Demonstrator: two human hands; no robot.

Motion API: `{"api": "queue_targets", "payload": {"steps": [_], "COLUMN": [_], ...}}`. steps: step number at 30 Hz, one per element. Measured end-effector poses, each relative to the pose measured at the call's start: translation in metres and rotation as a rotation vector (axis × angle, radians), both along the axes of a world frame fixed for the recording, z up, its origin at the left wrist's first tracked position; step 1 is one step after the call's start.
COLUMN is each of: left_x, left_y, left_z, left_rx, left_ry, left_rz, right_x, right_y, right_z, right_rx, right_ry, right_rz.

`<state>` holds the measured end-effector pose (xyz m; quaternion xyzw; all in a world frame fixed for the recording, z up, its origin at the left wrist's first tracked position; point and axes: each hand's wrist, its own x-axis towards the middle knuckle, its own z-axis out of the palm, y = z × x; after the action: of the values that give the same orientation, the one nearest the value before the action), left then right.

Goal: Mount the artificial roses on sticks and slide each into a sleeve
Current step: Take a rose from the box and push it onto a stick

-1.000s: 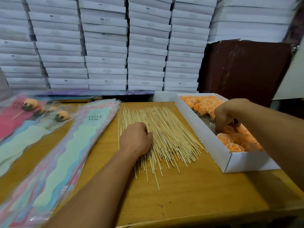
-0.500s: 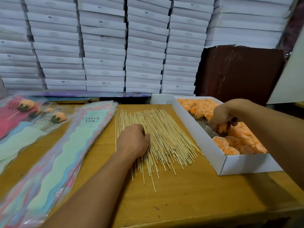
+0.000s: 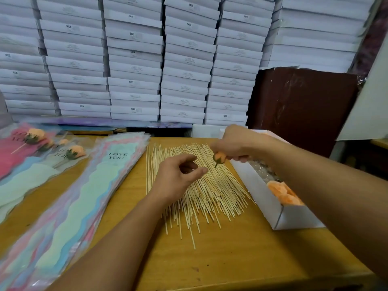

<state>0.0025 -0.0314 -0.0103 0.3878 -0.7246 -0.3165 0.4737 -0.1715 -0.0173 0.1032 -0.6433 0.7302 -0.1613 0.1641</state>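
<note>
While the right hand [image 3: 232, 147] pinches a soft, featherlight rose [image 3: 219, 158] above the far sticks [image 3: 201, 185], the left hand [image 3: 178, 177] hovers loosely curled, empty; grip its firmer green base.

Both forearms are bare from the lower edge of the view to the wrists, with no sleeve showing on either. The left hand [image 3: 178, 177] and the right hand [image 3: 233, 145] are bare too, fingers and wrists unadorned.

Pale wooden sticks [image 3: 197, 185], glossy sleeves [image 3: 69, 206]
</note>
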Motion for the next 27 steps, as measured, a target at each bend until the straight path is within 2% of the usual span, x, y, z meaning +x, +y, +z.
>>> {"api": "queue_targets", "payload": {"steps": [4,7,17,21,25,27], "left_x": [0.001,0.004,0.009,0.01,0.011,0.014], "left_y": [0.002,0.001,-0.007,-0.009,-0.015,-0.018], "left_z": [0.003,0.003,0.0,-0.001,-0.004,-0.005], "left_rx": [0.023,0.005,0.059,0.081,0.088,0.093], "left_ry": [0.068,0.083,0.12,0.105,0.117,0.142], "left_rz": [-0.101,-0.086,-0.061,-0.005,0.149,0.225], "right_x": [0.03,0.041,0.05,0.052,0.049,0.046], "right_y": [-0.008,-0.013,-0.018,-0.027,-0.045,-0.053], "right_z": [-0.017,-0.025,-0.031,-0.033,-0.052,-0.063], "right_rx": [0.027,0.031,0.017,0.025,-0.055,-0.1], "right_ry": [-0.108,-0.161,-0.158,-0.225,-0.297,-0.182], "right_rz": [0.043,0.044,0.03,-0.011,-0.1,-0.094]}}
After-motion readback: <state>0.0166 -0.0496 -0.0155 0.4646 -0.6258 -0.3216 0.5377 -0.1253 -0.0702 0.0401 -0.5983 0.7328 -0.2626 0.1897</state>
